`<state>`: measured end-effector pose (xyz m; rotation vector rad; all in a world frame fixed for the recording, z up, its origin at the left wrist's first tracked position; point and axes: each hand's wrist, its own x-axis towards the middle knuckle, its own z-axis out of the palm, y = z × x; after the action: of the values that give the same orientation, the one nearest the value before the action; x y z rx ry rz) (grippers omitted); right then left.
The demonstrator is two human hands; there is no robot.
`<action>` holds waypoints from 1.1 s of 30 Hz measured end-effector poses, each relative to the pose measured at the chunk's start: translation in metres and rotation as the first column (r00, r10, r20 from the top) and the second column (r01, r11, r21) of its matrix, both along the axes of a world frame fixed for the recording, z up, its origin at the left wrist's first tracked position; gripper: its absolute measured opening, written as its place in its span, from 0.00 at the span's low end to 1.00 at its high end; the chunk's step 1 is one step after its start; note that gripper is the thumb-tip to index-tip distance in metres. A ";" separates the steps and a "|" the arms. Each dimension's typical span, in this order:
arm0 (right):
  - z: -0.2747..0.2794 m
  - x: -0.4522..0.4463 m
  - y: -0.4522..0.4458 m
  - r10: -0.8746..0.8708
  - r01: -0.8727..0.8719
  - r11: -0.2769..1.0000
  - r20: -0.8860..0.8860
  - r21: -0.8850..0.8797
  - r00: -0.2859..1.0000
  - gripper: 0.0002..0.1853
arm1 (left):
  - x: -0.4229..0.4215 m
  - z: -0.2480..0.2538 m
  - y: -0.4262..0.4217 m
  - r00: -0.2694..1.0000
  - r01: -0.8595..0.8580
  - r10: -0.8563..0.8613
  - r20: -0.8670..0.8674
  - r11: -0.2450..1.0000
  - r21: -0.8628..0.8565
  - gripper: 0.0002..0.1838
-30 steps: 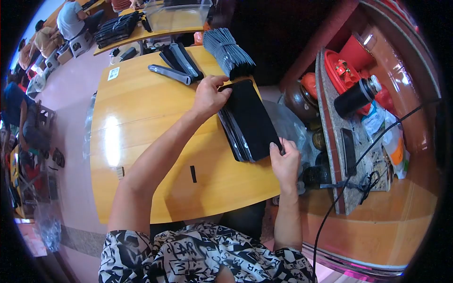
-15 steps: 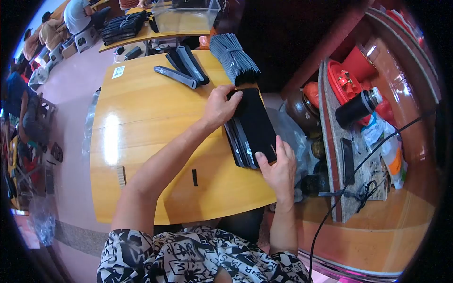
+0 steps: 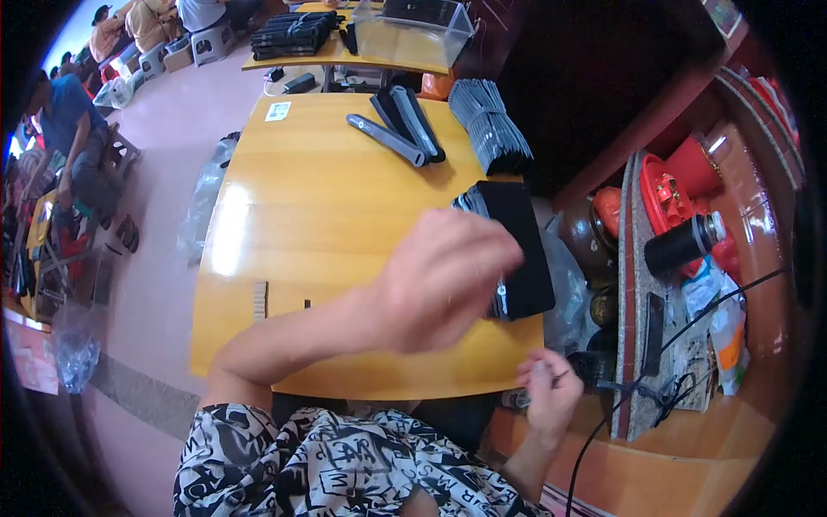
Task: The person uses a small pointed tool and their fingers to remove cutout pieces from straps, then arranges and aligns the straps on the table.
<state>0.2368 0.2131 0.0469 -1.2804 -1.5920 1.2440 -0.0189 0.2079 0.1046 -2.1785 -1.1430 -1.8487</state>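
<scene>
My left hand (image 3: 452, 280) is raised over the table, in front of the near left part of a stack of flat black fabric pieces (image 3: 532, 267). Motion blurs its fingers, so their grip is unclear. Off the table's front right corner, my right hand (image 3: 551, 396) has its fingers curled in against the thumb. A tiny dark bit shows at those fingertips, too small to name. Behind the stack lies a tied bundle of grey strips (image 3: 489, 125). Left of that bundle are a few loose grey and black bands (image 3: 396, 129).
A tan ribbed strip (image 3: 260, 302) and a small black strip (image 3: 307, 303) lie on the wooden table (image 3: 301, 207). To the right, a shelf holds a black flask (image 3: 685, 246) and red containers; a black cable (image 3: 594, 431) hangs before it. Several people sit at far left.
Both hands have left the black stack. My left hand has lifted toward the camera, and my right has dropped to the table's front corner. The view has shifted, moving the scene rightward.
</scene>
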 end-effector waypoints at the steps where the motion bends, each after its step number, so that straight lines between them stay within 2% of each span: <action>1: -0.003 -0.002 -0.009 0.085 -0.097 0.984 -0.082 -0.151 0.993 0.10 | 0.006 0.023 -0.019 0.999 0.040 -0.041 0.011 0.992 0.120 0.13; 2: -0.021 -0.006 -0.016 0.209 -0.222 0.962 -0.095 -0.158 0.973 0.09 | 0.009 0.040 -0.047 1.000 0.017 -0.019 0.018 0.994 0.110 0.12; 3: -0.018 -0.020 -0.021 0.301 -0.295 0.934 0.001 -0.201 0.954 0.08 | 0.013 0.057 -0.074 1.000 -0.005 0.003 0.024 0.995 0.101 0.11; 4: -0.020 -0.033 -0.026 0.401 -0.386 0.910 0.087 -0.153 0.912 0.08 | 0.016 0.073 -0.102 0.999 -0.027 0.025 0.031 0.996 0.091 0.10; 5: -0.032 -0.041 -0.033 0.446 -0.432 0.893 0.128 -0.124 0.886 0.09 | 0.009 0.097 -0.125 0.998 -0.033 0.024 -0.052 0.984 -0.174 0.15; 6: -0.032 -0.051 -0.037 0.513 -0.498 0.857 0.142 -0.133 0.846 0.08 | 0.002 0.120 -0.148 0.986 -0.086 0.015 -0.169 0.904 -0.418 0.21; 8: -0.029 -0.070 -0.039 0.577 -0.583 0.812 0.192 -0.033 0.794 0.10 | 0.007 0.158 -0.167 0.981 -0.181 0.069 -0.179 0.643 -0.744 0.26; 9: -0.027 -0.080 -0.037 0.601 -0.622 0.783 0.223 0.029 0.767 0.12 | 0.016 0.157 -0.168 0.949 -0.313 0.204 -0.239 0.668 -0.676 0.22; 11: -0.027 -0.097 -0.034 0.566 -0.580 0.811 0.146 0.081 0.812 0.16 | 0.013 0.148 -0.173 0.907 -0.420 0.328 -0.265 0.760 -0.496 0.17; 12: -0.029 -0.102 -0.032 0.545 -0.555 0.825 0.107 0.105 0.831 0.19 | 0.003 0.140 -0.176 0.915 -0.396 0.320 -0.247 0.832 -0.389 0.16; 14: -0.036 -0.109 -0.026 0.558 -0.565 0.821 0.091 0.081 0.825 0.23 | -0.008 0.135 -0.176 0.926 -0.356 0.296 -0.236 0.893 -0.276 0.16; 15: -0.042 -0.115 -0.021 0.574 -0.579 0.812 0.077 0.072 0.815 0.26 | -0.012 0.136 -0.178 0.927 -0.346 0.282 -0.246 0.897 -0.274 0.16; 16: -0.051 -0.122 -0.017 0.573 -0.575 0.808 0.056 0.132 0.818 0.21 | -0.016 0.138 -0.180 0.928 -0.338 0.270 -0.257 0.901 -0.271 0.17; 20: -0.052 -0.159 0.012 0.546 -0.555 0.825 -0.106 -0.103 0.831 0.13 | -0.026 0.137 -0.183 0.931 -0.307 0.235 -0.281 0.919 -0.249 0.17; 23: -0.061 -0.197 0.036 0.553 -0.539 0.831 -0.111 0.136 0.825 0.14 | -0.030 0.131 -0.183 0.932 -0.298 0.232 -0.280 0.928 -0.222 0.17; 26: -0.072 -0.223 0.051 0.415 -0.448 0.845 0.170 0.294 0.894 0.13 | -0.034 0.126 -0.179 0.938 -0.282 0.226 -0.264 0.938 -0.199 0.17; 28: -0.100 -0.235 0.065 0.229 -0.403 0.733 0.360 0.548 0.905 0.15 | -0.035 0.121 -0.171 0.943 -0.269 0.219 -0.250 0.945 -0.188 0.17; 29: -0.104 -0.241 0.065 0.164 -0.370 0.666 0.356 0.648 0.920 0.14 | -0.036 0.118 -0.168 0.944 -0.268 0.220 -0.245 0.945 -0.186 0.17; 30: -0.102 -0.243 0.065 0.089 -0.423 0.573 0.460 0.702 0.884 0.13 | -0.038 0.118 -0.166 0.946 -0.262 0.217 -0.239 0.949 -0.177 0.17; 31: -0.101 -0.243 0.067 0.090 -0.450 0.525 0.478 0.723 0.874 0.12 | -0.040 0.117 -0.161 0.949 -0.249 0.207 -0.238 0.954 -0.166 0.17; 32: -0.101 -0.245 0.063 0.094 -0.431 0.566 0.465 0.703 0.880 0.11 | -0.040 0.116 -0.158 0.949 -0.245 0.204 -0.241 0.957 -0.156 0.17; 33: -0.104 -0.245 0.063 0.108 -0.468 0.512 0.487 0.720 0.867 0.11 | -0.041 0.111 -0.158 0.946 -0.252 0.208 -0.247 0.954 -0.163 0.17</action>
<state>-0.0079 0.2766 -0.0568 -0.6280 -2.3572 0.2295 -0.0595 0.0500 0.2157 -2.1676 -1.5045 -1.4056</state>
